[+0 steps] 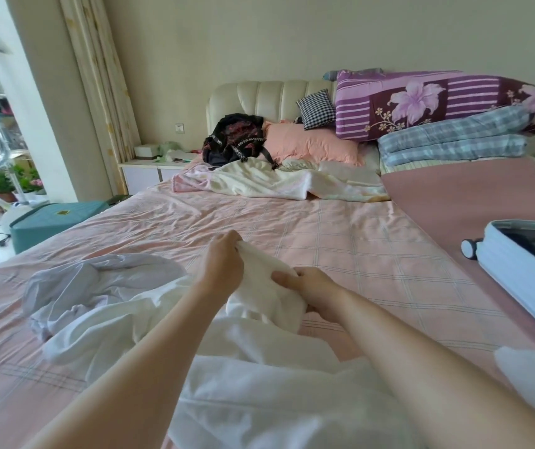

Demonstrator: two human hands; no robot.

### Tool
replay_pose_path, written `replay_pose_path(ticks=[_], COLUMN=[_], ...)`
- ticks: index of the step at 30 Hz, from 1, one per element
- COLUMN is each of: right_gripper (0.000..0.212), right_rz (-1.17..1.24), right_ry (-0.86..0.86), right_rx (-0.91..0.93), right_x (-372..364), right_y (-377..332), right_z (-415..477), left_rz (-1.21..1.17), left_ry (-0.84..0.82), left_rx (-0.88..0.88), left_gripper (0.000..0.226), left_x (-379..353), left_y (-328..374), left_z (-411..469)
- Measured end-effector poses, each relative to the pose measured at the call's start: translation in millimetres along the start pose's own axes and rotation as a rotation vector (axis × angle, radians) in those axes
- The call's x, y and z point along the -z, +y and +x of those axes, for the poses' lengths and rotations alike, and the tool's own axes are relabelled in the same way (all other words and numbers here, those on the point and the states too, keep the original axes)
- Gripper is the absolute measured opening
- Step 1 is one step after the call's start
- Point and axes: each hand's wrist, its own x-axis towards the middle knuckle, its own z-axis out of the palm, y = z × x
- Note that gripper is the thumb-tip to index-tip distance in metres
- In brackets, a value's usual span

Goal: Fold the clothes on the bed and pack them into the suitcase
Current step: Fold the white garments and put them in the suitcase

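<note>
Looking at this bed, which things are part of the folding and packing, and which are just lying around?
In the job: white garment, held by left hand and right hand; crumpled pale clothes; suitcase; bed.
Lying about: black backpack; peach pillow; checked cushion; purple floral quilt; blue plaid quilt; teal box.

Bed (324, 228) bears clothes (97, 296), suitcase (515, 273), backpack (233, 140), pillow (311, 145)

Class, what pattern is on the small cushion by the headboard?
Cushion: black-and-white check, head view.
</note>
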Motion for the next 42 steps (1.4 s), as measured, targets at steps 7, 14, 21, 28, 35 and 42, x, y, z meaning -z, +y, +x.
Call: replay_pose_path(ticks=[7, 14, 21, 28, 35, 42], right_gripper=[0.032, 0.027, 0.078, 0.063, 0.051, 0.022], right_rz=[-0.121, -0.29, -0.695, -0.973, -1.219, -1.184], right_ry=[0.523, 1.172, 0.825, 0.276, 0.314, 0.633], right_rx=[0.14, 0.148, -0.324, 0.111, 0.071, 0.042], right_x=[129, 247, 256, 177, 145, 149], right_y=[-22, -16, 29, 50, 59, 55], right_z=[-49, -84, -75, -39, 12, 50], left_rz=[-0.111, 0.011, 0.154, 0.573, 0.651, 0.548], left_ry=[-0.097, -0.532, -0.627, -0.753, -0.585, -0.422], left_rx=[-0.164, -0.444, -0.378, -0.135, -0.176, -0.217], left_gripper=[0.033, 0.086, 0.068, 0.06, 0.028, 0.015], left_x=[-66, -144, -173, -128, -121, -125], left_y=[93, 194, 173, 64, 4, -13], left_z=[11, -17, -36, -15, 6, 37])
